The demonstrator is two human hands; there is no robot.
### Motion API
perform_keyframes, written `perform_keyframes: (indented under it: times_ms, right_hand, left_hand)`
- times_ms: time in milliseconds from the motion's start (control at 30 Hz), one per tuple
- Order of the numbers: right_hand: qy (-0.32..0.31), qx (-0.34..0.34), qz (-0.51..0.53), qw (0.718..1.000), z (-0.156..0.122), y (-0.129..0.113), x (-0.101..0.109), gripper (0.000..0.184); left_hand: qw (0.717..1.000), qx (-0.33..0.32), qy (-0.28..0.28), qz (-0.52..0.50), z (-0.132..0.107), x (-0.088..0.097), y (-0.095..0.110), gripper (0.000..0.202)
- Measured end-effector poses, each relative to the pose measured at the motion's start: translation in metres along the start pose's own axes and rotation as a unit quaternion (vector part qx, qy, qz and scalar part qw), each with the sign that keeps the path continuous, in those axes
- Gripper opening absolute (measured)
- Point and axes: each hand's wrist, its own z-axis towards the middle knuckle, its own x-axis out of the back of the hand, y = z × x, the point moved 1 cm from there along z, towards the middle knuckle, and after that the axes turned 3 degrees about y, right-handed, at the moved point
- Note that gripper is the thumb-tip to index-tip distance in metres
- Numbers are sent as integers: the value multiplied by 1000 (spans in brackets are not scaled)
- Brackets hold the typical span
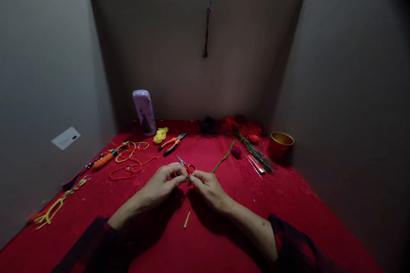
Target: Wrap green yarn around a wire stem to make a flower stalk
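Note:
My left hand [163,184] and my right hand [209,187] meet over the middle of the red cloth, fingertips almost touching. Both are closed in a pinch on a strand of green yarn [225,156], which trails from behind my right hand toward the back of the table. The bit between the fingertips is small and mostly hidden. Just beyond my fingers lie red-handled scissors [181,161], their handles partly covered by my hands. Nearer to me, a short yellow piece of yarn [187,220] rests on the cloth between my forearms.
Orange-handled pliers [173,145], a yellow yarn bundle [160,135] and an upright purple case [144,113] stand back left. Orange cords [131,168] and a braided cord [75,187] lie left. Right are thin stems [256,151], red yarn [246,130] and a gold-rimmed bowl [281,145].

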Motion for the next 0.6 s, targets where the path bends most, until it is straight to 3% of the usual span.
perform_keyframes:
  times_ms: [167,433,600]
  right_hand:
    - [-18,-17,8,1000,5,1,-1,24]
    - [-35,-45,25,998,3,3,-5,34]
    - [-33,19,-75,996,4,-10,6,28]
  left_hand:
    - [996,-15,1,-88,0,-2,3,25]
    - [977,46,-23,-207,0,-4,2,30]
    - [973,93,-19,-210,-2,-5,-2,32]
